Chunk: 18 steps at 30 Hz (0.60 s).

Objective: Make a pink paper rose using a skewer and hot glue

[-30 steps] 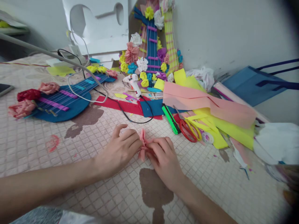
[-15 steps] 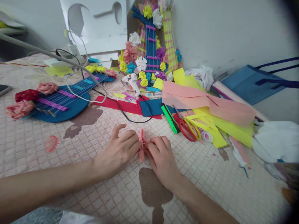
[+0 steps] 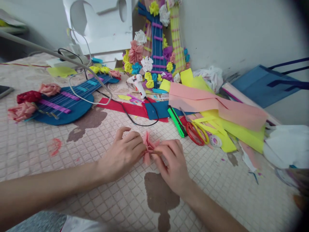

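Observation:
A small pink paper flower (image 3: 149, 143) is held between my two hands, just above the patterned tablecloth. My left hand (image 3: 126, 151) pinches it from the left, with the index finger raised and curled. From the right, the thumb and fingers of my right hand (image 3: 172, 160) close on its petals near the centre. The fingertips hide part of the flower. Beyond my right hand lie a green box cutter (image 3: 177, 121) and scissors (image 3: 196, 132) with red and yellow handles.
A blue guitar-shaped craft (image 3: 69, 104) with paper roses lies at the left, a white cable crossing it. A white glue gun (image 3: 137, 84) stands at the back. Pink paper sheets (image 3: 193, 96) and yellow paper (image 3: 243, 132) lie at right. More flower-covered guitars (image 3: 157, 42) lean on the wall.
The pink flower's petals have spread wider. My right hand's fingers have shifted slightly right and opened out a little on the petals. My left hand stays nearly in place.

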Each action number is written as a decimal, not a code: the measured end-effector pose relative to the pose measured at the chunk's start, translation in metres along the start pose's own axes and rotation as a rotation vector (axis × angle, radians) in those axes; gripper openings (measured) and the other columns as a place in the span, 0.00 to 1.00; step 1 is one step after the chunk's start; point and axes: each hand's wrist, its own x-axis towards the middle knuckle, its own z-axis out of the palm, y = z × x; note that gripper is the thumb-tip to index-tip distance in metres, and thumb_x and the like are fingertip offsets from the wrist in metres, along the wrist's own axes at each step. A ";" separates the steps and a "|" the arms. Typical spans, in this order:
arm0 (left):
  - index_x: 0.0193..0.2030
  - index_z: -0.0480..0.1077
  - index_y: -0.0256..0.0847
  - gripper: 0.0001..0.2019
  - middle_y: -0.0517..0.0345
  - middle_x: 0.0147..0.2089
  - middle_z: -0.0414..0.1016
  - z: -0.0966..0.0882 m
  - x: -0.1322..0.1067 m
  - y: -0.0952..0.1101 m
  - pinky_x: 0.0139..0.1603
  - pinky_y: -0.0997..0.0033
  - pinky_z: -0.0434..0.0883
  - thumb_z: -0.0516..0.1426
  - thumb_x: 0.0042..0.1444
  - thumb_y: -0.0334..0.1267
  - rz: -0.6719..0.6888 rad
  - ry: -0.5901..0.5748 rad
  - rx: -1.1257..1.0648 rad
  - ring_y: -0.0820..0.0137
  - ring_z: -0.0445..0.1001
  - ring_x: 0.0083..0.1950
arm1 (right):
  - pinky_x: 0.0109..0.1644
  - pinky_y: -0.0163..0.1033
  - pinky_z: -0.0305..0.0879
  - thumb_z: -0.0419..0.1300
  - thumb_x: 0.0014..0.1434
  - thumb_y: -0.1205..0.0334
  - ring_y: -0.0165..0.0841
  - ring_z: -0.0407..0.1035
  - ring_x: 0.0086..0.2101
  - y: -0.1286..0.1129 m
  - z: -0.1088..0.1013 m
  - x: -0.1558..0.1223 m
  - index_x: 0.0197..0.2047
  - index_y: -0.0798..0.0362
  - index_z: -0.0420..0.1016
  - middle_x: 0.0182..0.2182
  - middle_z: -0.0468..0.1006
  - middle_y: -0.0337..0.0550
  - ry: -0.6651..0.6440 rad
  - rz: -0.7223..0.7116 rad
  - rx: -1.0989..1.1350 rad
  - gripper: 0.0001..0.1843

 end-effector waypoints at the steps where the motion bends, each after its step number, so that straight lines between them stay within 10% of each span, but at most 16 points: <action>1: 0.36 0.69 0.39 0.09 0.57 0.35 0.72 0.000 0.000 0.000 0.56 0.52 0.56 0.50 0.66 0.34 -0.009 0.002 -0.015 0.65 0.68 0.43 | 0.42 0.44 0.58 0.52 0.65 0.63 0.36 0.62 0.38 -0.002 -0.001 0.000 0.33 0.53 0.70 0.33 0.71 0.43 0.016 -0.006 0.013 0.10; 7: 0.34 0.70 0.39 0.11 0.58 0.34 0.72 -0.002 0.002 0.003 0.56 0.51 0.55 0.49 0.66 0.34 -0.028 0.015 -0.062 0.66 0.68 0.41 | 0.38 0.45 0.53 0.57 0.60 0.55 0.36 0.60 0.34 -0.013 0.004 -0.002 0.23 0.52 0.64 0.25 0.68 0.40 -0.055 -0.029 -0.044 0.16; 18: 0.34 0.71 0.39 0.10 0.58 0.34 0.73 -0.004 0.002 0.000 0.54 0.53 0.56 0.50 0.65 0.34 -0.059 0.007 -0.068 0.65 0.68 0.41 | 0.42 0.45 0.56 0.57 0.57 0.69 0.36 0.60 0.37 -0.010 0.011 -0.007 0.26 0.53 0.68 0.27 0.70 0.40 -0.187 -0.194 -0.120 0.08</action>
